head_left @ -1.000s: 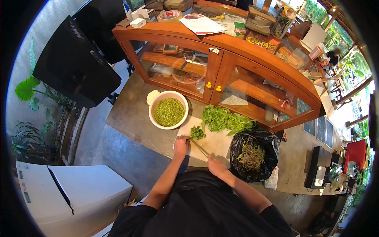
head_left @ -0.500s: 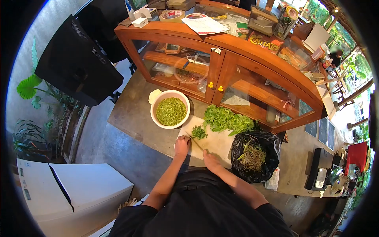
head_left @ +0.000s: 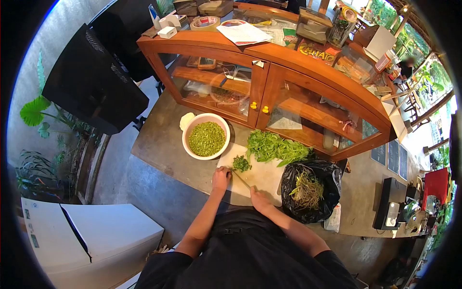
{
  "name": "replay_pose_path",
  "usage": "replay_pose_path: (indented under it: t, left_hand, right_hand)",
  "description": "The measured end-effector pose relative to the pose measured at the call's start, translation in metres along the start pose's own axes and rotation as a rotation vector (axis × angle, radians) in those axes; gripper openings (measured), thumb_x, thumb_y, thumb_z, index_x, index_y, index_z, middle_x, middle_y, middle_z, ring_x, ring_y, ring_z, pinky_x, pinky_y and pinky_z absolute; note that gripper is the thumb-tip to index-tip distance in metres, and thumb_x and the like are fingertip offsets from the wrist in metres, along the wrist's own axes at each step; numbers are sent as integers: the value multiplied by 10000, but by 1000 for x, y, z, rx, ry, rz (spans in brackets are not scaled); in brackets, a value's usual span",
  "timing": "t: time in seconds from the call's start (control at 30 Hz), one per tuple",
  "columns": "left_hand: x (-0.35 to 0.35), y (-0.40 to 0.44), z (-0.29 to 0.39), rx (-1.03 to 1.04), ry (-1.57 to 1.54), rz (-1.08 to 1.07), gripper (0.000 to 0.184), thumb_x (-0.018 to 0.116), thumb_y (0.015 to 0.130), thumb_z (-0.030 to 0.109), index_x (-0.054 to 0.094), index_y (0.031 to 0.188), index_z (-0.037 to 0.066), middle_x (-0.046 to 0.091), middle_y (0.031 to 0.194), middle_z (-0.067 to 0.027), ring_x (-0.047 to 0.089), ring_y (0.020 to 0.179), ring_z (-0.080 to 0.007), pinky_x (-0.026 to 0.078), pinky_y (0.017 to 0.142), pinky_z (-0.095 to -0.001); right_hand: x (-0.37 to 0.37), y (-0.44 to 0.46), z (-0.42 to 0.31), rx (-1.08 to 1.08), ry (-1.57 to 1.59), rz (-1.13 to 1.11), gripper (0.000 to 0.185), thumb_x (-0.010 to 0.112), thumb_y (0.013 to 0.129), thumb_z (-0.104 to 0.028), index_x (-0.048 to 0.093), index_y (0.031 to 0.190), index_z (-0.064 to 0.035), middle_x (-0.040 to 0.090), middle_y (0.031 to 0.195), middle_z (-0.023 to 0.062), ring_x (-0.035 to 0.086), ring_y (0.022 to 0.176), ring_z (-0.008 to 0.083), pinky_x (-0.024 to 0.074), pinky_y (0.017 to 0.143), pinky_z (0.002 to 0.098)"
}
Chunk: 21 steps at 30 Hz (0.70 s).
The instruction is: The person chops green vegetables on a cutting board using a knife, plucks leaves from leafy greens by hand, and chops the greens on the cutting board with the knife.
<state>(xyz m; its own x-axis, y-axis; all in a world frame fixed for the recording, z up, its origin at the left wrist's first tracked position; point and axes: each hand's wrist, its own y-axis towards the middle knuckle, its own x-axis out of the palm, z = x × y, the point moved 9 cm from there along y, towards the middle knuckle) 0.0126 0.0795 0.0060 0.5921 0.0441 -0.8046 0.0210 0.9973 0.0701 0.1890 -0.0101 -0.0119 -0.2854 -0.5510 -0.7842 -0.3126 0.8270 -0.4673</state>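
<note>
My right hand [head_left: 261, 199] is wrapped round the handle of a knife [head_left: 241, 177], whose thin blade slants up and left over the white cutting board [head_left: 266, 181]. At the blade's far end, my left hand [head_left: 221, 178] is closed near the board's left edge; what its fingers hold is hidden. Just beyond the blade lies a small heap of chopped greens [head_left: 241, 163]. Uncut leafy greens [head_left: 274, 147] spread along the board's far edge. To the upper left stands a white bowl [head_left: 185, 143] full of finely chopped green pieces [head_left: 207, 138].
A black plastic bag [head_left: 332, 176] holding roots and stem trimmings [head_left: 307, 190] stands right of the board. Behind the board rises a wooden glass-door cabinet [head_left: 265, 77]. A pale round item [head_left: 186, 120] touches the bowl. A white fridge [head_left: 110, 231] is at lower left; a person [head_left: 406, 67] sits far right.
The knife's blade has tilted, showing more of its flat side. My right hand has shifted slightly right and down; my left hand stays at the blade's far end. The view has moved a little.
</note>
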Motion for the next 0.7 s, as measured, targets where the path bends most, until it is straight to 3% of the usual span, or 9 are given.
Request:
replay_pose_path:
  t: [0.37, 0.7]
  left_hand:
    - [4, 4, 3, 48, 82, -48, 104, 677, 784, 117, 704, 876, 74, 656, 951, -123, 595, 937, -330, 502, 832, -423]
    - [-3, -2, 3, -25, 27, 48, 107, 699, 744, 91, 728, 847, 90, 668, 896, -115, 606, 893, -335, 513, 793, -411]
  right_hand:
    - [-21, -8, 4, 8, -114, 26, 304, 413, 921, -91, 429, 1192, 44, 665, 869, 248, 650, 866, 410, 507, 767, 496]
    - [-14, -21, 2, 9, -43, -45, 370, 409, 957, -191, 408, 1256, 28, 669, 894, 254, 648, 885, 433, 496, 784, 526]
